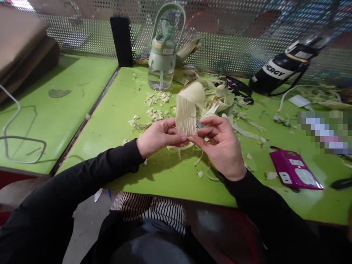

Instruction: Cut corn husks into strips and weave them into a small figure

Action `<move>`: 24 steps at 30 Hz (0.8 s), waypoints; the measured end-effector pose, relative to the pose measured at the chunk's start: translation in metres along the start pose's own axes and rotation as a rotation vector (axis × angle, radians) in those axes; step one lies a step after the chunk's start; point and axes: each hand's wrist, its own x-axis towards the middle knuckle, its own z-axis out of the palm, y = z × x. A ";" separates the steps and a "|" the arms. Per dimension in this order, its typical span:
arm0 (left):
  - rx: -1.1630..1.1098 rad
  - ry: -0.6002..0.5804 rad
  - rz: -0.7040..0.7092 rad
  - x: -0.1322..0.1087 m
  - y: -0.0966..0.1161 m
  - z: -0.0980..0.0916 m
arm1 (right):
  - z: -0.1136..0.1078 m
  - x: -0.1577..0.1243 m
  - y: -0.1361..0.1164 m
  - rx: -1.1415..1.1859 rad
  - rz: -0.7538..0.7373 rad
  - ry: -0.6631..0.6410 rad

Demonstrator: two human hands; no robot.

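A pale corn husk (186, 115) with fine lengthwise pleats stands upright between my hands, its top curling over to the right. My left hand (162, 136) pinches its lower left edge between thumb and fingers. At the lower right edge, my right hand (221, 146) pinches the same husk, thumb tip near the left thumb. A small greyish thing shows behind the right fingers, too hidden to name. Behind the hands lies a heap of loose husk strips (220, 97), and small husk scraps (155, 113) are scattered to the left of the held piece.
A green water bottle (162, 55) stands at the back, beside a black upright block (121, 42). A black bottle (280, 69) leans at the back right. The purple packet (295, 170) lies to the right. A perforated metal screen (228, 33) bounds the green table (110, 121).
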 end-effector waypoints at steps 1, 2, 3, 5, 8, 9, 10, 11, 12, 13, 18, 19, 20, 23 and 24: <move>0.003 -0.005 -0.007 0.000 0.000 0.000 | 0.000 0.000 -0.001 -0.009 0.012 -0.002; 0.008 -0.011 -0.013 0.000 0.001 0.000 | 0.000 0.000 -0.003 -0.025 0.021 0.000; 0.015 -0.019 -0.018 0.000 0.001 0.000 | 0.000 0.000 -0.004 -0.044 0.026 0.003; 0.020 -0.034 -0.034 0.000 0.002 0.000 | 0.000 -0.001 -0.007 -0.072 0.025 0.002; -0.002 -0.025 -0.082 0.000 0.005 0.002 | 0.000 -0.002 -0.007 -0.091 0.018 -0.003; -0.017 -0.009 -0.103 0.000 0.006 0.002 | 0.000 -0.002 -0.007 -0.097 0.008 -0.003; -0.033 0.009 -0.124 -0.001 0.007 0.003 | 0.000 -0.002 -0.005 -0.104 -0.016 0.000; -0.049 0.028 -0.143 -0.001 0.008 0.003 | -0.001 -0.001 -0.004 -0.117 -0.055 0.002; -0.063 0.042 -0.162 -0.001 0.008 0.003 | -0.001 -0.001 -0.003 -0.138 -0.106 -0.002; -0.073 0.048 -0.181 -0.001 0.009 0.003 | -0.002 0.000 -0.002 -0.168 -0.166 -0.020; -0.076 0.013 -0.287 0.000 0.009 -0.004 | -0.007 0.002 -0.003 -0.324 -0.388 -0.156; -0.078 0.010 -0.296 0.000 0.009 -0.006 | -0.008 0.003 -0.004 -0.341 -0.402 -0.168; -0.080 0.009 -0.300 0.000 0.008 -0.007 | -0.009 0.003 -0.004 -0.357 -0.409 -0.179; -0.093 -0.001 -0.286 0.000 0.008 -0.009 | -0.011 0.005 -0.006 -0.397 -0.420 -0.223; -0.096 -0.011 -0.277 0.000 0.007 -0.010 | -0.012 0.005 -0.006 -0.406 -0.420 -0.234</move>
